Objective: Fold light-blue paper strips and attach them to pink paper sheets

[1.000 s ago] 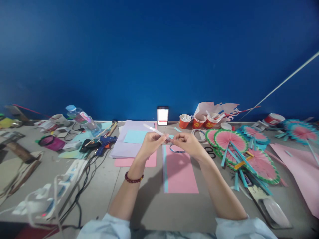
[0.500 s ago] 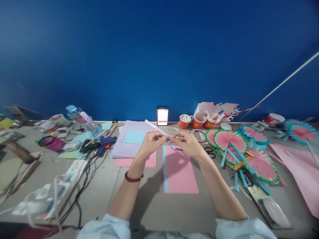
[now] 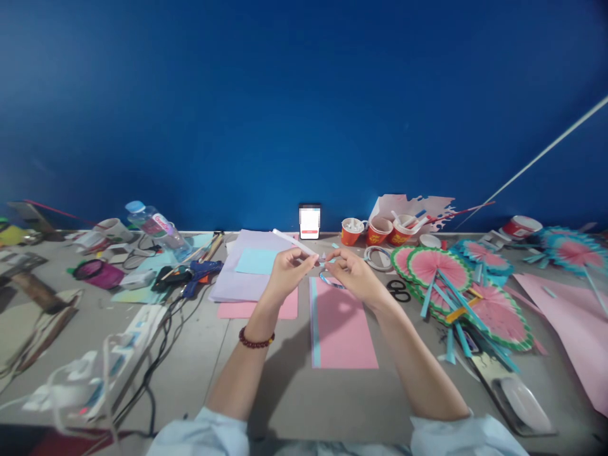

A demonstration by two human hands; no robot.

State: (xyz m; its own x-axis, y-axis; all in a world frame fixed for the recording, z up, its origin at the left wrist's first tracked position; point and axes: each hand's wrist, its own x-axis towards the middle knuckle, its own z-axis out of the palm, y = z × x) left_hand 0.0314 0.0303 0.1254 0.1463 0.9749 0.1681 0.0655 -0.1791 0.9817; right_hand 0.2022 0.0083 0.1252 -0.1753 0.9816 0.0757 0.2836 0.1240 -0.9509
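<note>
Above a sheet of pink paper [image 3: 344,335] both my hands are raised, fingertips close together. My left hand [image 3: 291,273], with a dark bead bracelet at its wrist, pinches a thin white strip [image 3: 285,236] that slants up to the left. Between the hands the tips are slightly apart, and the small bit there is too blurred to name. My right hand [image 3: 354,273] is closed in a pinch; what it holds, if anything, is unclear. Just under its fingers shows a shiny blue curved band [image 3: 330,280], partly hidden by the hand.
Left of the hands lie lilac sheets [image 3: 228,278], a blue glue gun [image 3: 202,272] and a power strip [image 3: 128,345]. A lit phone [image 3: 310,221] stands by the wall. Paper cups [image 3: 351,234], black-handled scissors [image 3: 398,290] and watermelon-patterned paper fans [image 3: 439,269] are to the right.
My fingertips have drawn slightly apart, the right hand shifting a little to the right. The white strip now lies a bit lower and further left.
</note>
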